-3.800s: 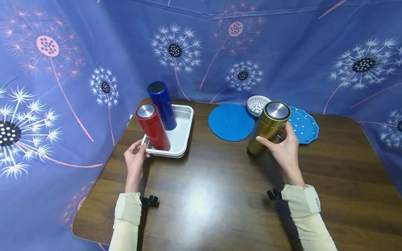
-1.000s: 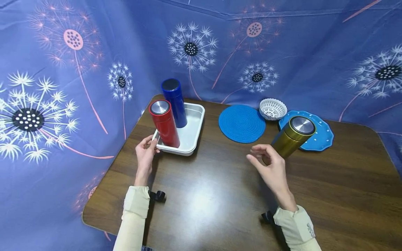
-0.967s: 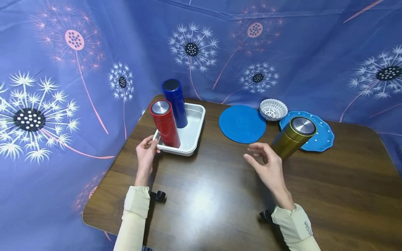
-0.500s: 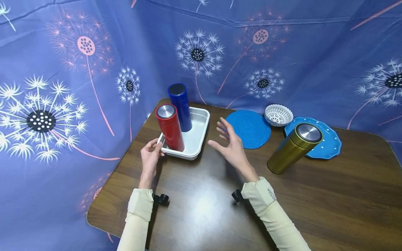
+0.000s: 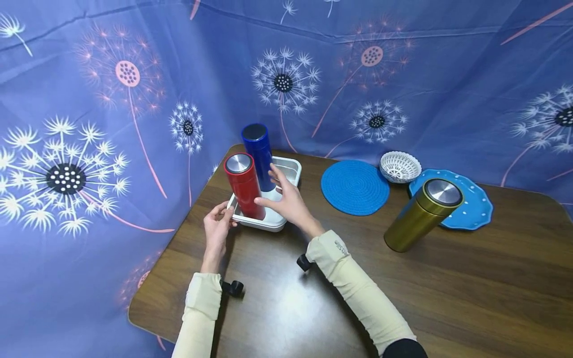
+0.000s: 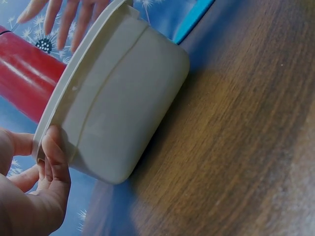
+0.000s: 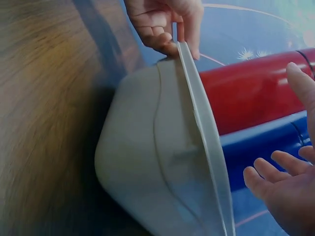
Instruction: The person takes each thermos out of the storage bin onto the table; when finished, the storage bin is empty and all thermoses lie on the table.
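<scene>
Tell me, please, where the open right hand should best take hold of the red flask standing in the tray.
Probably round the middle of the red flask, from its right side. It stands upright, a smooth cylinder; the blue flask crowds it behind, the left hand holds the tray rim on its left. The right hand is already there.

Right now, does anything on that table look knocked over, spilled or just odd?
Nothing stands out. The red metal flask and blue metal flask stand upright in the white rectangular tray, and the gold metal flask stands on the brown wooden table. No spill or damage shows.
</scene>
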The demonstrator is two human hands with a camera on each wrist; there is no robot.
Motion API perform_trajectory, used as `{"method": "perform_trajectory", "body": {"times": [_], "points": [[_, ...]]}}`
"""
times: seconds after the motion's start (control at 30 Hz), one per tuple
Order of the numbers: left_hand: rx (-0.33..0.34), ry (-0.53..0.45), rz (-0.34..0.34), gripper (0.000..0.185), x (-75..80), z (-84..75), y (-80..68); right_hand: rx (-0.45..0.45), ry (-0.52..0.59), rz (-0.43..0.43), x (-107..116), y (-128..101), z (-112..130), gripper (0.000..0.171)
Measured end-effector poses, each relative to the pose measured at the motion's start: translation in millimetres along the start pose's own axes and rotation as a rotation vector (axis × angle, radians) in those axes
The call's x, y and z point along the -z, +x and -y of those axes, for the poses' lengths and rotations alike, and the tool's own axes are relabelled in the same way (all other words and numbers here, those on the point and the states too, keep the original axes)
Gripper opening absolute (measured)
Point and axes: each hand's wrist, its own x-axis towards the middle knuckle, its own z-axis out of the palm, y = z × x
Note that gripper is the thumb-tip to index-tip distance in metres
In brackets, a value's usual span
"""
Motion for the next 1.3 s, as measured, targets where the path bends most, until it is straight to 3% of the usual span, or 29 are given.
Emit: {"method": "perform_trajectory", "body": {"times": [0.3, 0.5, 0.77, 1.3], "points": [[0.003, 0.003, -0.008, 0.029, -2.1, -1.1, -1.6, -0.008, 0.082, 0.056, -23, 15, -1, 0.090], [-0.001, -0.008, -0.004, 0.029, -2.6, 0.4, -2.1, -0.006, 0.044, 0.059, -32, 18, -4, 0.091], [0.003, -0.006, 0.004, 0.030, -1.6, 0.6, -1.5, 0.013, 0.044, 0.000, -36, 19, -4, 0.078], [-0.011, -0.016, -0.007, 0.028, -2.1, 1.1, -2.4, 0.015, -0.025, -0.058, -38, 16, 1, 0.077]]}}
